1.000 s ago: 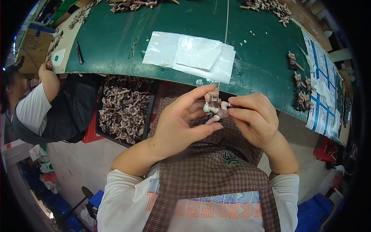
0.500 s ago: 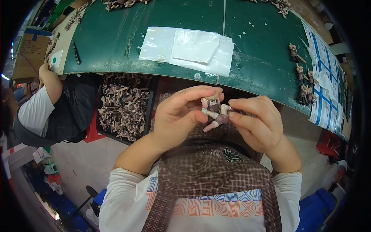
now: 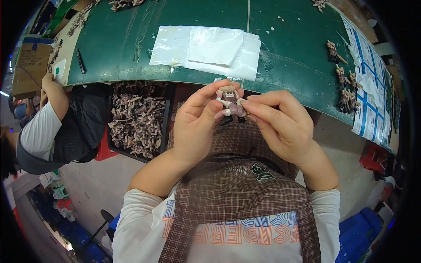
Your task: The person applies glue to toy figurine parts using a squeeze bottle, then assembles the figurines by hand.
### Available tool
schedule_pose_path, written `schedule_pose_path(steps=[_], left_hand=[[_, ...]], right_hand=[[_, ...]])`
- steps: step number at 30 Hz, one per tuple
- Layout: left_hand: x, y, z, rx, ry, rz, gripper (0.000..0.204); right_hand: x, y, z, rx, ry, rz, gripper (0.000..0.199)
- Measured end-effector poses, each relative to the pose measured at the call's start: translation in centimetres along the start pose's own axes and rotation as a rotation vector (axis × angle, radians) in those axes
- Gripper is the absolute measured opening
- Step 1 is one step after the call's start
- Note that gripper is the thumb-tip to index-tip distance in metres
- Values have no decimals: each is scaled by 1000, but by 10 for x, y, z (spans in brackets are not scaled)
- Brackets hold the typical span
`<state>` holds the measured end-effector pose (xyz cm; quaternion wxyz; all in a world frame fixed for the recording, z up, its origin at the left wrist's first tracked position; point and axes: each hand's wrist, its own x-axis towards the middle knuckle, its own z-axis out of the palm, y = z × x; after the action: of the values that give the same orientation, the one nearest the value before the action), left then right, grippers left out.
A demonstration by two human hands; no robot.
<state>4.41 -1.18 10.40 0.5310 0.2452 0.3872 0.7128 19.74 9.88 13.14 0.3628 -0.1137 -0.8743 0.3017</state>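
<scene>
A small toy figure (image 3: 228, 95) with a brown torso, pale arms and black boots is held up in front of my apron, just below the table's edge. My left hand (image 3: 193, 125) grips it from the side, thumb in front and fingers behind. My right hand (image 3: 287, 125) is closed in a pinch at the figure's other side, thumb and forefinger on a pale part. A mauve and pale limb-like piece (image 3: 233, 108) lies across the figure's front between both hands; whether it is joined to the figure I cannot tell.
White plastic bags (image 3: 215, 46) lie on the green table (image 3: 118, 48). Several finished-looking figures (image 3: 346, 101) stand or lie near blue-and-white sheets (image 3: 368, 83). A black crate (image 3: 164, 127) of figure parts stands below the edge, beside a co-worker (image 3: 79, 125). A pen (image 3: 80, 61) lies at left.
Both hands have shifted slightly up and left in the picture. The figure's black boots now show below the mauve piece, which has swung from pointing downward to lying more level.
</scene>
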Motion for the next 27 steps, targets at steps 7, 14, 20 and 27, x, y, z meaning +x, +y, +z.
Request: schedule_pose_path(steps=[7, 14, 20, 27], left_hand=[[-6, -3, 2, -247, 100, -266, 32], [-14, -13, -1, -243, 154, -330, 29], [-30, -38, -38, -364, 33, -461, 22], [-44, -19, -93, 269, 241, -308, 22]], right_hand=[[-4, 4, 2, -272, -57, -54, 47], [-17, 8, 19, -396, -14, -156, 45], [-30, 8, 24, -139, -154, 31, 38], [-43, 2, 65, 44, -282, 275, 55]])
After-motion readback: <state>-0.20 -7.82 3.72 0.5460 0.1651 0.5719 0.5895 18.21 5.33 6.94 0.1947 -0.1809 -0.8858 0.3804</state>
